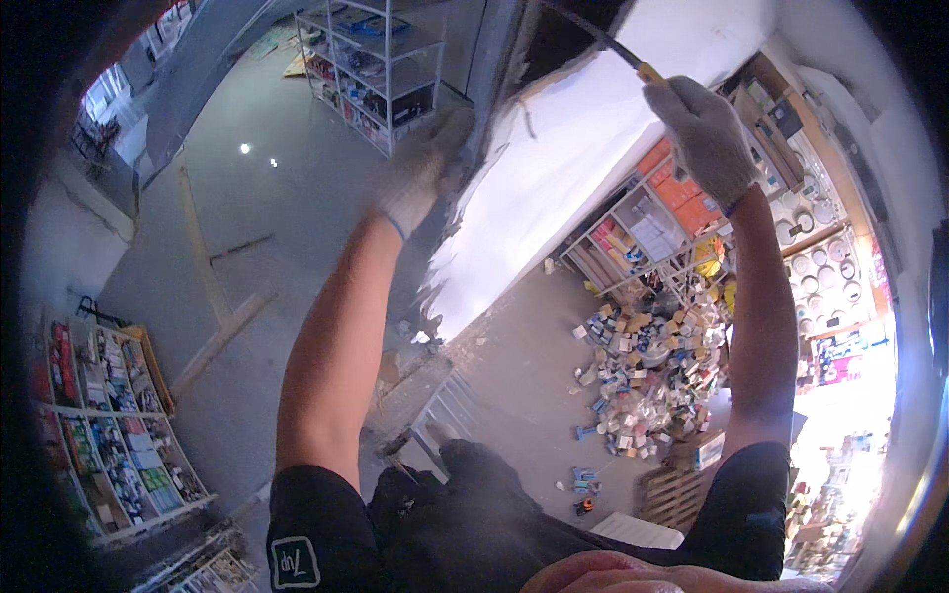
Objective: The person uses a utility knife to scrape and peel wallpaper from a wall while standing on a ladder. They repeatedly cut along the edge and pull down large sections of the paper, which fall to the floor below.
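My right hand [704, 137], in a knitted work glove, is raised at the upper right. It grips the yellow handle of a hand tool [650, 74] with a long, thin dark blade. The blade reaches up and left across a dark opening [567, 55]; its far end is cut off by the picture's edge. My left hand [422, 170], gloved too, is blurred beside the grey panel [497, 67]; whether its fingers hold that edge is unclear. Between both hands stands a brightly lit white wall section [549, 178] with a ragged, torn left edge.
A metal ladder [434, 422] is below me. Far below right lies a heap of small boxes [652, 356] by a wooden pallet [671, 489]. Shelving [389, 74] stands at upper left, stocked shelves [122, 430] at lower left. Timber [226, 341] lies on the floor.
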Motion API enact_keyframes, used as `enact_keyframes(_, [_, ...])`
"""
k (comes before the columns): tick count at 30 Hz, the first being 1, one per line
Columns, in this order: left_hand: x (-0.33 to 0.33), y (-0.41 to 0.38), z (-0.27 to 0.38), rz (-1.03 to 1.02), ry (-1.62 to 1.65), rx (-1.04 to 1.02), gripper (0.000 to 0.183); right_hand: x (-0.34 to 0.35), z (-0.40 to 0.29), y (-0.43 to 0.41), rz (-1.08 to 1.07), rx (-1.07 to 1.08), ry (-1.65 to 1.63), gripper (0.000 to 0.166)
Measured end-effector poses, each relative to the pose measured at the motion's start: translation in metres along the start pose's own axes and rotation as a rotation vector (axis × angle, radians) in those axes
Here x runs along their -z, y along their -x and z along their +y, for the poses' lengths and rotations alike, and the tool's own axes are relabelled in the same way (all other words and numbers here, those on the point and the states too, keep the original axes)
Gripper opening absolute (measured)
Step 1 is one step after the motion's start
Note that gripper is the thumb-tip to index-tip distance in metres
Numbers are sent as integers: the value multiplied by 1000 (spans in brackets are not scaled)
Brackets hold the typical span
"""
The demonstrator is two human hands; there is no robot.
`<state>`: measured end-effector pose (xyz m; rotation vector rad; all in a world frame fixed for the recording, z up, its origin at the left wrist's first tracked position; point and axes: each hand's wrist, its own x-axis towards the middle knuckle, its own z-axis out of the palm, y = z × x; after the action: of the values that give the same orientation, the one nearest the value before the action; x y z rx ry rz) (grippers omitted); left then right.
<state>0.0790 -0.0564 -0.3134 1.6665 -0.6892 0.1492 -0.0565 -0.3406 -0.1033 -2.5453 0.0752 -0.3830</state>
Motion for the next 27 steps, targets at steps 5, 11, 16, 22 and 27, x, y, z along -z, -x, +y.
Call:
enact_keyframes(5, [-35, 88, 58, 59, 357, 92, 57, 2, 0, 3, 12, -87, -178, 38])
enact_keyframes(11, [-83, 93, 41, 519, -139, 18, 43, 5, 5, 4, 46, -114, -236, 30])
enact_keyframes(16, [-89, 83, 14, 509, -350, -59, 36, 5, 24, -7, 111, 111, -15, 29])
enact_keyframes(22, [-83, 79, 4, 485, -402, -62, 35, -5, -18, 4, 55, -171, -255, 31])
enact_keyframes(27, [-84, 80, 7, 438, -320, -65, 30, 4, -10, 4, 2, -145, -188, 36])
